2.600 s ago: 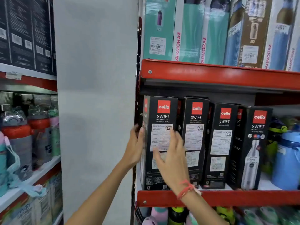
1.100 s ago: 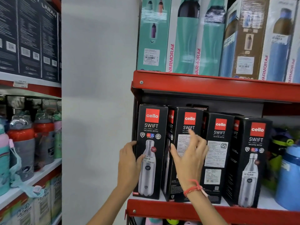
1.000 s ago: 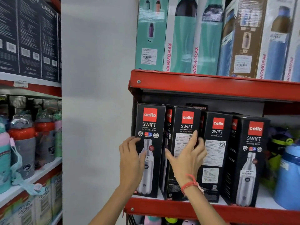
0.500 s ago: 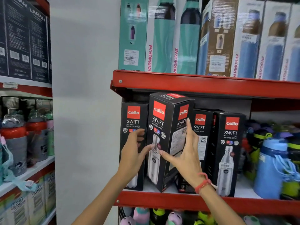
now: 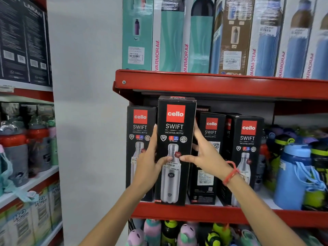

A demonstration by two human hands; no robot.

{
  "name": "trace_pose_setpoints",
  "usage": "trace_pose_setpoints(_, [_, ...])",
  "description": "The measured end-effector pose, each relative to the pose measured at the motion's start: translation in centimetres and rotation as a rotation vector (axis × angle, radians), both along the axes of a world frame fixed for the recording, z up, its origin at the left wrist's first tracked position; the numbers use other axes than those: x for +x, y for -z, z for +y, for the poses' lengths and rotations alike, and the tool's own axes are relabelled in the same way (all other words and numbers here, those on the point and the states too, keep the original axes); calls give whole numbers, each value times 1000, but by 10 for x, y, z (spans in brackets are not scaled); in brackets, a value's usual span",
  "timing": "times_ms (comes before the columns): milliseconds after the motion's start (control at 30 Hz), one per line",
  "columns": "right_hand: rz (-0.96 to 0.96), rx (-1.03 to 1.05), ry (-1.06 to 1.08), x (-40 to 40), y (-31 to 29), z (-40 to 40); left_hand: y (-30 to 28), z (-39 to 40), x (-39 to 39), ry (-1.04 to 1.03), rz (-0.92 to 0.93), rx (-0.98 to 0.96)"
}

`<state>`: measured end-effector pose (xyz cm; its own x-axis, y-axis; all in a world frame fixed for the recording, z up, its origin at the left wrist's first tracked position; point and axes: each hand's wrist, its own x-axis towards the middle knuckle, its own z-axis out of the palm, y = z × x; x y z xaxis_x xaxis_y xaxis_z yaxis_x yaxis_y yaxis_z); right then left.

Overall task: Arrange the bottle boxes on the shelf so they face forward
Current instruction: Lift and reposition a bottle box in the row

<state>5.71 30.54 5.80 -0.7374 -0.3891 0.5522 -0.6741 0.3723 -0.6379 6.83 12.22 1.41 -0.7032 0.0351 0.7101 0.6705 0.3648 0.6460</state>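
Note:
Several black Cello Swift bottle boxes stand on the red shelf [image 5: 221, 214]. I hold the second box [image 5: 174, 128] between both hands, its bottle picture facing me, its base at the shelf's front edge. My left hand [image 5: 150, 166] grips its left side and my right hand [image 5: 207, 157] its right side, thumbs on the front. The leftmost box [image 5: 139, 125] shows its front. The third box [image 5: 208, 157] shows a label side. The fourth box [image 5: 247, 139] faces front.
Blue and green loose bottles [image 5: 294, 174] crowd the shelf's right end. Tall Varmora boxes [image 5: 195, 36] fill the shelf above, whose red edge [image 5: 213, 84] hangs just over the held box. A white pillar [image 5: 85, 103] stands left, with more shelves of bottles [image 5: 21, 144] beyond.
The second box, pulled out and turned at an angle half a second ago, now faces squarely forward and stands upright between my hands. The leftmost box was turned to its front before that.

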Motion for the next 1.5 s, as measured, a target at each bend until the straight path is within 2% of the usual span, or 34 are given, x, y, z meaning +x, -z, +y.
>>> trace_pose_setpoints(233, [48, -20, 140, -30, 7, -16, 0, 9, -38, -134, -16, -20])
trace_pose_setpoints(500, [113, 29, 359, -46, 32, -25, 9, 19, -51, -292, -71, -128])
trace_pose_setpoints(700, [213, 73, 449, -43, 32, -27, 11, 20, -54, -360, -93, -154])
trace_pose_setpoints(867, [374, -46, 562, -33, 30, -20, 12, 26, -51, -369, -88, -123])
trace_pose_setpoints(1000, [283, 37, 608, -35, 33, -36, 10, 36, -54, -372, -84, -41])
trace_pose_setpoints(1100, [226, -3, 637, -32, 37, -50, 12, 42, -53, -439, -100, -122])
trace_pose_setpoints(1300, [60, -77, 590, -32, 46, -46, 15, 31, -51, -466, -170, -89])
trace_pose_setpoints(1500, [87, -66, 550, -23, 47, -40, 19, 30, -48, -420, -150, -55])
